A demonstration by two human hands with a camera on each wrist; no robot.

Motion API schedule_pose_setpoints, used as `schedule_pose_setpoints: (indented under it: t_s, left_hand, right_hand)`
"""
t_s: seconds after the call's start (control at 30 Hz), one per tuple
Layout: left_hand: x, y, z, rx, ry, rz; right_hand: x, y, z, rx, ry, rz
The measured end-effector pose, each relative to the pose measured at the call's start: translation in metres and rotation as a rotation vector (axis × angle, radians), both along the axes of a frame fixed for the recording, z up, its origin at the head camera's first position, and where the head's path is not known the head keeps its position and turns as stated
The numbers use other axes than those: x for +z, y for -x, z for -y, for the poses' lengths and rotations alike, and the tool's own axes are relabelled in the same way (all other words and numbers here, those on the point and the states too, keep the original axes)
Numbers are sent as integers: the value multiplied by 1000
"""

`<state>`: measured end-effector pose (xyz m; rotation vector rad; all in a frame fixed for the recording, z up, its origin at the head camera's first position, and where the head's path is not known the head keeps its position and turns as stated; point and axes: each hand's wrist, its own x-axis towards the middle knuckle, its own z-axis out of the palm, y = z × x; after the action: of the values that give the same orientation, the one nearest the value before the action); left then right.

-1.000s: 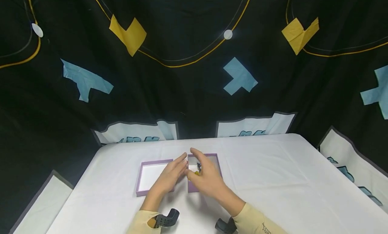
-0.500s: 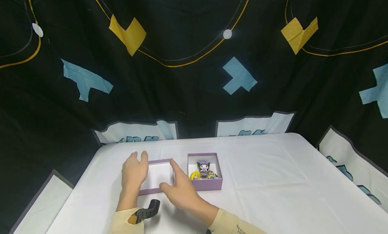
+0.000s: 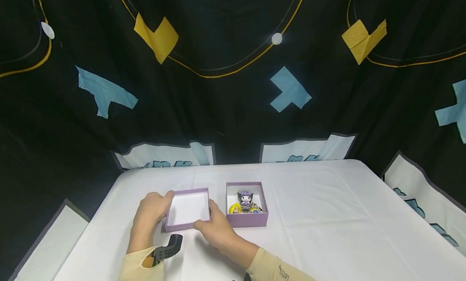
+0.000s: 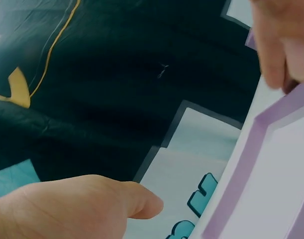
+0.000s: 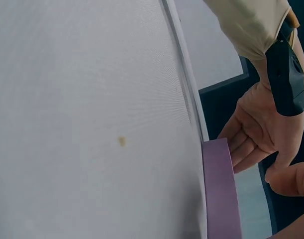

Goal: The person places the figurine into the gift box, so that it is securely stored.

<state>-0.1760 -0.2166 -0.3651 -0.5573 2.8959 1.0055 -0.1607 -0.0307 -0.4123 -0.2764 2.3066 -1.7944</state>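
A shallow purple box lid (image 3: 182, 226), white inside, lies hollow side up on the white table. My right hand (image 3: 219, 228) grips its right side, thumb at the front right corner. At the left side is my left hand (image 3: 151, 208); in the right wrist view its fingers (image 5: 249, 142) lie fairly straight against the lid's end, with the thumb held apart. To the right stands the purple box (image 3: 251, 220), open at the top. Inside it are a black-and-purple toy figure (image 3: 245, 199), a yellow-haired one (image 3: 234, 208) and a small yellow-and-blue one (image 3: 256, 208).
A white cloth covers the table (image 3: 320, 216). Behind it hangs a black curtain (image 3: 218, 119) with yellow and blue patches. A black wrist strap (image 3: 167, 248) is on my left wrist.
Both hands have moved left from beside the box to the lid, uncovering the figures. The right hand has taken hold of the lid's right side, and the lid has shifted slightly.
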Motion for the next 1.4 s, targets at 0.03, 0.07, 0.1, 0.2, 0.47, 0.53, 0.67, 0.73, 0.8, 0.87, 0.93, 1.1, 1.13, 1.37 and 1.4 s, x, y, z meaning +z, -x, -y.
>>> schedule_pose_setpoints:
  t_s: [0.03,0.07,0.1,0.2,0.47,0.53,0.67,0.73,0.8,0.87,0.93,1.1,1.13,1.37,1.4]
  left_hand:
    - [1,0,-1,-5,15,6]
    - [2,0,-2,-8,28,10]
    - [3,-1,-2,-7,33,16]
    - [7,-3,1,7,37,16]
    - [24,-8,-2,89,1,-124]
    - [26,-6,-10,120,-29,-189]
    - [27,-1,-31,134,-98,-285]
    - [25,4,-42,112,-122,-326]
    - [22,8,-55,78,-146,-363]
    - [18,13,-70,41,-170,-400]
    - [14,15,-87,-3,-202,-433]
    - [5,11,-125,-139,-273,-516]
    - [4,10,-130,-165,-289,-536]
    - [4,2,-143,-246,-418,-644]
    - [4,1,-143,-252,-435,-657]
  right_hand:
    - [1,0,0,3,3,9]
    - [1,0,0,6,-1,15]
    - [2,0,1,10,1,21]
    - [5,0,0,30,12,19]
    - [28,8,-8,99,171,11]
    - [35,12,-14,92,209,3]
    - [44,22,-33,56,203,-18]
    - [47,27,-45,38,185,-21]
    - [49,31,-59,17,166,-21]
    - [52,36,-73,-11,138,-30]
    - [54,40,-88,-44,115,-48]
    - [55,45,-124,-132,84,-99]
    - [55,46,-130,-149,90,-107]
    - [53,46,-153,-155,188,-190]
    - [53,46,-154,-145,198,-204]
